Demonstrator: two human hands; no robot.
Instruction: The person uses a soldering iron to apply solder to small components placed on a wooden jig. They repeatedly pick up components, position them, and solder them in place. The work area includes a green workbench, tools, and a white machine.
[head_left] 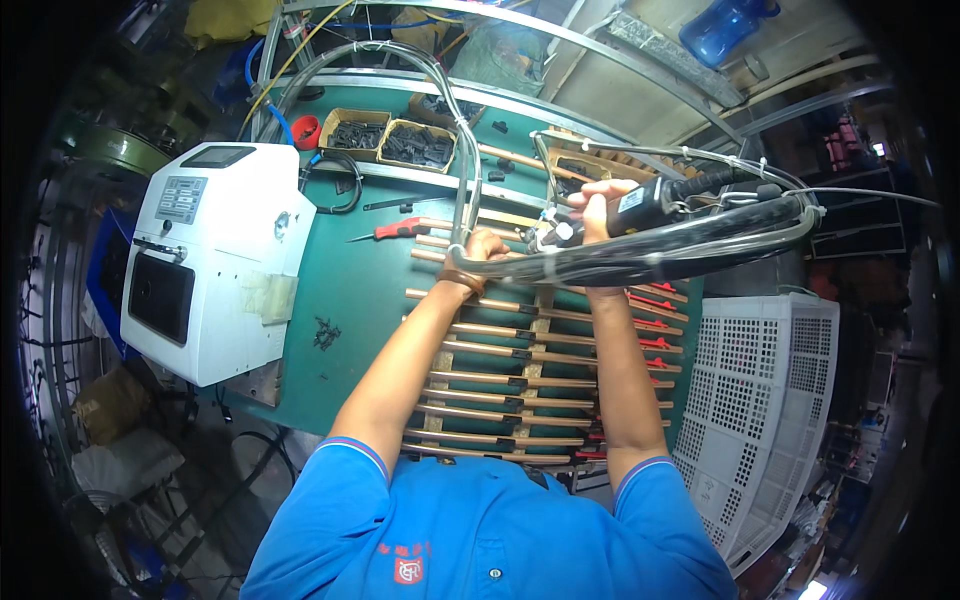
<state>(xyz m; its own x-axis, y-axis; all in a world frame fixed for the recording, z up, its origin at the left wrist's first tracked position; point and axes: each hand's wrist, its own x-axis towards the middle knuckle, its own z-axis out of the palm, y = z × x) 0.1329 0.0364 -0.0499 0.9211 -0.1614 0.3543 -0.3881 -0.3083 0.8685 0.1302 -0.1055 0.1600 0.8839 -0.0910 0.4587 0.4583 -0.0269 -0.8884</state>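
Observation:
On the green bench (330, 270), copper-coloured rods (475, 378) lie side by side in a rack, with black pieces at their middles and red pieces (655, 343) toward their right ends. My right hand (598, 208) is closed round a black handheld power screwdriver (640, 205), its metal tip pointing left over the upper rods. Thick bundled hoses (690, 243) run from the tool and cross in front of my wrists. My left hand (484, 247) presses with curled fingers on a rod near the driver's tip; the hoses partly hide it.
A white machine (215, 255) stands on the left. Boxes of small black parts (418, 146) and a red cup (306, 131) are at the back. A red-handled screwdriver (395, 231) and loose screws (326, 334) lie left of the rods. White perforated crates (745, 390) stand on the right.

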